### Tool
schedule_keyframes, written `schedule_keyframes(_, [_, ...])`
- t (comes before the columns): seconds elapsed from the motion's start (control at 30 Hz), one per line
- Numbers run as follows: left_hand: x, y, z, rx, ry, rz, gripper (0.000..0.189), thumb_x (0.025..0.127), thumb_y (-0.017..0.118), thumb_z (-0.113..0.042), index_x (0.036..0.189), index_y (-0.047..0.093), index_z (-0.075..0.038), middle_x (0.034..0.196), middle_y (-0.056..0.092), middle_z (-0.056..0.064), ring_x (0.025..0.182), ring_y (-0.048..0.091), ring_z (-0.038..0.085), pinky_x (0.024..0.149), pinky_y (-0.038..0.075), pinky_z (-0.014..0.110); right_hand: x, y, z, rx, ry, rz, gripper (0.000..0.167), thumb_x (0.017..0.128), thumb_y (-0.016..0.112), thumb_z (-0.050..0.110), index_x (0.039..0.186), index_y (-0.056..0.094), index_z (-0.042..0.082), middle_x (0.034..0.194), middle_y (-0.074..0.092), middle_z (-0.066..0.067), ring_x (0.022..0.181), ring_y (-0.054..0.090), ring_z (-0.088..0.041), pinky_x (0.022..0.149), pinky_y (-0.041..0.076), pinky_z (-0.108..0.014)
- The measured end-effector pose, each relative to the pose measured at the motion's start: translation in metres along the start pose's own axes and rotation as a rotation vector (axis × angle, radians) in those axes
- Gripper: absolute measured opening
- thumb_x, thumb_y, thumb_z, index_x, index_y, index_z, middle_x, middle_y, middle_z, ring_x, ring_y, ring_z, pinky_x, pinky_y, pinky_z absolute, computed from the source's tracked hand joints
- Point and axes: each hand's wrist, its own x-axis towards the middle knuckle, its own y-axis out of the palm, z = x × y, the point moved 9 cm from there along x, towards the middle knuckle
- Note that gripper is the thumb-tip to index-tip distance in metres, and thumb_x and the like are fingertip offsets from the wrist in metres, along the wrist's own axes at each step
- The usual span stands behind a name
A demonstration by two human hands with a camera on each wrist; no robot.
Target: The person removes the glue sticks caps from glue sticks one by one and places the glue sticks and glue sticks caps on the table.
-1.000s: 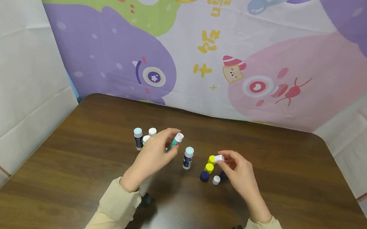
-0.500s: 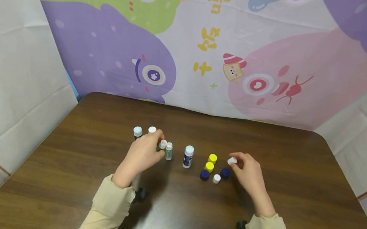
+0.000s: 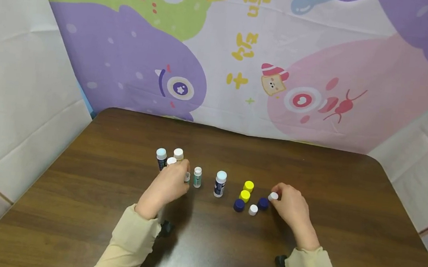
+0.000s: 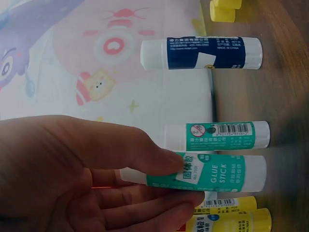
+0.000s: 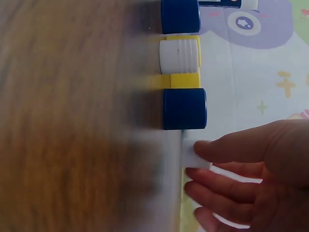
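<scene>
My left hand (image 3: 165,186) grips a green glue stick (image 4: 219,173) between thumb and fingers, upright beside a second green glue stick (image 3: 197,178). Farther right on the table stands a navy glue stick (image 3: 219,186). My right hand (image 3: 292,207) pinches a small white cap (image 3: 272,196) with thumb and fingertips, low at the right end of the loose caps. Closest to it is a navy cap (image 3: 263,204); another white cap (image 3: 253,210) sits to the left. In the head view, my left hand hides most of the glue stick it holds.
Two yellow caps (image 3: 245,196) and another navy cap (image 3: 239,205) lie left of my right hand. Behind my left hand stand another navy glue stick (image 3: 161,159) and yellow glue sticks (image 4: 236,223). A printed cloth (image 3: 216,107) hangs at the brown table's (image 3: 331,176) back edge.
My left hand has lowered the green glue stick leftward and down beside the others; the second green one came into sight. The right hand has carried the white cap right and down, past the navy cap.
</scene>
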Motion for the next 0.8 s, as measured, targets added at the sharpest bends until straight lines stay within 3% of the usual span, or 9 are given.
schedule_keyframes(0.27, [0.0,0.008,0.002,-0.012,-0.033,0.062,0.023,0.063,0.06,0.01,0.082,0.053,-0.002,0.072,0.058,0.008,0.065,0.055,0.022,0.058,0.044,0.035,0.001,0.01,-0.004,-0.009,0.023,0.1,0.018,0.078,0.068,0.012,0.093,0.062,0.002,0.086,0.064,-0.011,0.071,0.054,-0.022,0.064,0.045,-0.039])
schedule_keyframes(0.47, [0.0,0.009,0.002,-0.001,-0.028,0.054,0.023,0.063,0.06,0.011,0.081,0.052,-0.002,0.073,0.057,0.009,0.066,0.055,0.022,0.06,0.045,0.035,0.002,0.009,-0.005,0.001,0.014,0.091,0.019,0.077,0.068,0.009,0.093,0.062,0.0,0.086,0.064,-0.013,0.072,0.054,-0.024,0.068,0.045,-0.04])
schedule_keyframes(0.8, [0.002,0.013,-0.001,0.016,-0.006,0.038,0.021,0.062,0.059,0.01,0.078,0.053,-0.002,0.071,0.058,0.01,0.068,0.058,0.027,0.061,0.046,0.038,-0.005,0.006,-0.005,0.003,0.034,0.066,0.043,0.077,0.065,0.007,0.114,0.05,-0.011,0.09,0.059,-0.018,0.08,0.056,-0.029,0.072,0.046,-0.044])
